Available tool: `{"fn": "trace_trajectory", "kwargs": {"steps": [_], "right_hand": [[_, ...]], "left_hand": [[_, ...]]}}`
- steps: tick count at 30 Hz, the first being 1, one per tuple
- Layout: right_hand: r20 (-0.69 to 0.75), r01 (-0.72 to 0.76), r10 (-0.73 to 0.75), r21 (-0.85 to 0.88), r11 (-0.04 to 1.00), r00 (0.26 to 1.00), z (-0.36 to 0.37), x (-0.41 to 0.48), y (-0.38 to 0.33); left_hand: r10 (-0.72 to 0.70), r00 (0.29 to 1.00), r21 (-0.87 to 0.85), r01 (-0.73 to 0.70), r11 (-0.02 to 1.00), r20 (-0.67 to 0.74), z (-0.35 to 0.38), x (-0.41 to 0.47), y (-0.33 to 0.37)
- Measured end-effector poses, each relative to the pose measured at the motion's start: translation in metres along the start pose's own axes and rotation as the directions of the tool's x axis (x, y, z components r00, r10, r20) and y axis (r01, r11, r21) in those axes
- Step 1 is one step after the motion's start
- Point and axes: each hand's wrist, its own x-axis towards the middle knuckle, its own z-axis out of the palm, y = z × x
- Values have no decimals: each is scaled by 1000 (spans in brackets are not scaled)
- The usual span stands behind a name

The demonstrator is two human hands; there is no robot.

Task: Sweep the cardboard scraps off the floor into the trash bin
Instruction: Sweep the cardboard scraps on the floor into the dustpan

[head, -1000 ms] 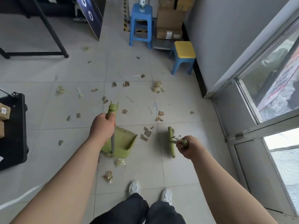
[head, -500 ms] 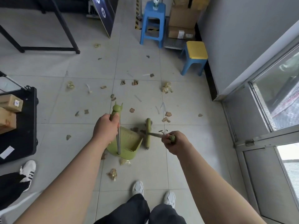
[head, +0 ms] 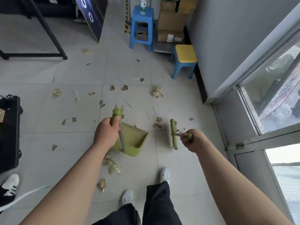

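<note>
Left hand [head: 105, 134] grips the dustpan [head: 133, 140] handle beneath it, while right hand [head: 193, 140] grips the broom [head: 173, 135], whose head lies to its left.

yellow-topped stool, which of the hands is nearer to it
Right. The right hand, gripping the broom, is straight back from the yellow-topped stool; the left hand, gripping the dustpan handle, is farther left.

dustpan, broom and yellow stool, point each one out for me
dustpan [head: 134, 137]: head view, on the inside of the green pan.
broom [head: 173, 135]: head view, on the middle of its green head bar.
yellow stool [head: 185, 53]: head view, on the yellow seat top.
</note>
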Motion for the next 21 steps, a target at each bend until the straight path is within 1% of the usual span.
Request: {"fn": "trace_trajectory", "kwargs": {"steps": [3, 7, 10, 14, 17, 19, 21], "right_hand": [[-28, 0, 0, -2, 1000, 1000, 2, 24, -23], [38, -66, 70, -107, 992, 997, 13, 44, -46], [105, -70, 94, -209, 975, 990, 28, 50, -58], [113, -72, 106, -270, 960, 988, 30, 62, -85], [129, -139, 160, -154, 978, 979, 9, 76, -113], [178, -174, 186, -83, 981, 966, -6, 80, -129], [209, -162, 170, -56, 985, 963, -18, 82, -141]], "left_hand": [[-16, 999, 3, 16, 1000, -38, 19, 8, 19], [-49, 993, -10, 48, 999, -109, 36, 17, 41], [-77, 986, -40, 72, 997, -149, 50, 24, 56], [-94, 985, -59, 86, 995, -144, 72, 31, 74], [-88, 989, -67, 81, 995, -123, 93, 38, 87], [-92, 989, -71, 84, 994, -118, 106, 43, 96], [-95, 988, -72, 87, 994, -123, 118, 49, 105]]}}
